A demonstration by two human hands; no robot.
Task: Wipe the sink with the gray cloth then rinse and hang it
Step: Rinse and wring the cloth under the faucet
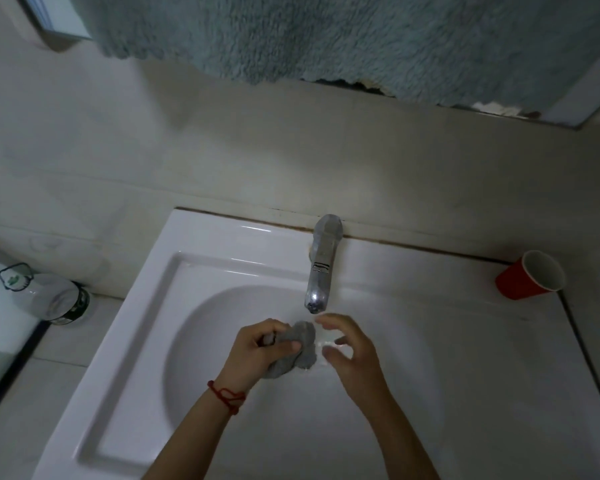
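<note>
I judge I'm at the rinse: my left hand grips the bunched gray cloth beneath the faucet at 12 o'clock of the sink, my right hand open beside it, hanging still to do

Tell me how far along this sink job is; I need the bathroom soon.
Wiping looks over, though I can't confirm it: the gray cloth is bunched in the left hand under the faucet, over the sink basin, so rinsing is in hand. The right hand hovers open beside it. Hanging remains.
</note>
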